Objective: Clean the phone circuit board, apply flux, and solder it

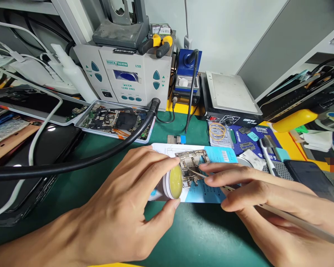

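Note:
My left hand (128, 200) grips a small round tin of yellowish paste (176, 181) by its rim, tilted so that the paste faces right. In my right hand (269, 200) is a pair of metal tweezers (292, 218), held like a pen. Their fine tips point left and rest on or just above a phone logic board (193, 159); I cannot tell if they touch it. The board lies on a white and blue printed card (208, 194), right beside the tin. My fingers and the tin hide part of the card's left side.
A hot-air station (128, 78) stands at the back, its thick black hose (100, 167) curving across the left. A tray with circuit boards (114, 120) sits before it. Behind right is a heating plate (231, 96). A brush (268, 154) and a dark phone (308, 174) lie at right.

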Tool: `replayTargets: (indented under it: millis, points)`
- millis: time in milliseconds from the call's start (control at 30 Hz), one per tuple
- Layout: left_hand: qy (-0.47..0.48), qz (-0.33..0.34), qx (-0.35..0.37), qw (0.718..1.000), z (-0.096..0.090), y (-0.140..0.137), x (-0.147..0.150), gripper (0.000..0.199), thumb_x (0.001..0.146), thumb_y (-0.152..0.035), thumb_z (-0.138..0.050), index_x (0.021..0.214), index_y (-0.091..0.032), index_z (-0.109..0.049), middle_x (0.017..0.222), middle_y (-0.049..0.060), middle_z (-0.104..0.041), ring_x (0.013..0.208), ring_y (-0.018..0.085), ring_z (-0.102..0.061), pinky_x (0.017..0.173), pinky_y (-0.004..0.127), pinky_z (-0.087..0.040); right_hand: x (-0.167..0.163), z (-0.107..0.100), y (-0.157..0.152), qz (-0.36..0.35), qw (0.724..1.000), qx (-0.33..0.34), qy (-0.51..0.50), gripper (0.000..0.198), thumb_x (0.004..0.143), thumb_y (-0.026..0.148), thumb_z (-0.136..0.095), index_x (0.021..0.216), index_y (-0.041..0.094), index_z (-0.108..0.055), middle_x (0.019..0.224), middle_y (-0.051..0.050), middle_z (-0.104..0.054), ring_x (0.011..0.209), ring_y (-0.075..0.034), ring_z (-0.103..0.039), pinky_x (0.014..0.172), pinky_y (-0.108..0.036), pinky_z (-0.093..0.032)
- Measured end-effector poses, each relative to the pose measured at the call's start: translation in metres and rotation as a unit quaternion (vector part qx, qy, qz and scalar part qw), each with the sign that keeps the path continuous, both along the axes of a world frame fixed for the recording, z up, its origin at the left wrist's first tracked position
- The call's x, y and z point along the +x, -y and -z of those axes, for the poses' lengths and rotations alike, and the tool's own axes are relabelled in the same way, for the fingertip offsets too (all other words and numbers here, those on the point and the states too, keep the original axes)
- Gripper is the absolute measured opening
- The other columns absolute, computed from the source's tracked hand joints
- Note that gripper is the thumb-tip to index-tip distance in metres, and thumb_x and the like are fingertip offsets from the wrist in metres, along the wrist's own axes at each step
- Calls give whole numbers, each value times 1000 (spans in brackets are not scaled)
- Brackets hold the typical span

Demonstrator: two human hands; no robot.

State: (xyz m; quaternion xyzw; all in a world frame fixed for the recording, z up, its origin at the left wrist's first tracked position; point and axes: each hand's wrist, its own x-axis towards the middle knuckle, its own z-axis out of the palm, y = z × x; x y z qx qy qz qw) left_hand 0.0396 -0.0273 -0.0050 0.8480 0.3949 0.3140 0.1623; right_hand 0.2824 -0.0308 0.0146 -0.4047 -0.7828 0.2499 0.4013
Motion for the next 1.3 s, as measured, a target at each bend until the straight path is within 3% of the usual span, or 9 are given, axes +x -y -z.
replayTargets:
  millis: [233, 467, 633, 733, 867, 1000, 1100, 1300]
  points:
    - [-3, 2, 5, 1000, 1, 0, 0, 42, 85, -11, -65, 126, -13, -59, 121, 9, -64, 117, 22, -57, 107, 37, -45, 1, 0, 2, 4, 1000, -4, 5, 24, 80, 0, -64, 74, 22, -72, 93, -1, -81, 95, -14, -78, 83, -14, -60]
    - [-2, 5, -6, 1000, 1, 0, 0, 41, 83, -9, -65, 124, -14, -60, 120, 9, -63, 117, 22, -56, 107, 38, -44, 8, 6, 2, 110, 986, -106, -69, 11, 86, 17, -74, 86, 28, -76, 102, 0, -80, 100, -20, -76, 86, -24, -63]
    - [-3, 5, -6, 1000, 1, 0, -1, 42, 84, -10, -65, 126, -12, -60, 121, 11, -63, 116, 23, -56, 107, 39, -45, 12, 12, -9, 131, 941, -236, -207, 9, 88, 25, -77, 97, 25, -78, 102, -1, -79, 93, -20, -79, 81, -22, -65]
    - [-2, 8, -7, 1000, 1, 2, -2, 42, 84, -9, -65, 125, -12, -60, 121, 11, -63, 116, 24, -56, 108, 40, -44, 10, 15, -14, 145, 911, -270, -276, 11, 86, 26, -79, 97, 24, -79, 96, 1, -77, 84, -18, -80, 79, -22, -66]
    - [4, 5, 7, 1000, 2, 3, -2, 44, 83, -8, -66, 126, -13, -58, 121, 9, -63, 117, 23, -56, 109, 39, -44, 5, 16, -16, 172, 914, -261, -259, 13, 83, 30, -83, 95, 27, -80, 96, 2, -76, 83, -19, -80, 76, -24, -67]
    - [4, 1, 12, 1000, 3, 2, -1, 47, 83, -9, -66, 128, -13, -57, 122, 9, -63, 118, 22, -56, 108, 38, -44, 0, 13, -16, 222, 947, -191, -132, 12, 82, 38, -83, 80, 26, -84, 90, -3, -80, 96, -18, -76, 66, -12, -60]
    - [1, 1, 9, 1000, 2, 1, -1, 46, 83, -9, -66, 128, -13, -57, 123, 10, -63, 119, 23, -55, 109, 39, -44, -1, 12, -15, 249, 948, -174, -96, 14, 82, 42, -82, 84, 27, -84, 85, -3, -81, 91, -16, -75, 61, -11, -56]
    - [1, 3, 5, 1000, 1, 0, -1, 45, 84, -10, -65, 128, -14, -58, 122, 10, -63, 118, 23, -56, 108, 39, -44, 5, 13, -14, 243, 944, -183, -130, 13, 84, 39, -80, 85, 26, -83, 103, -3, -77, 88, -18, -76, 75, -22, -63]
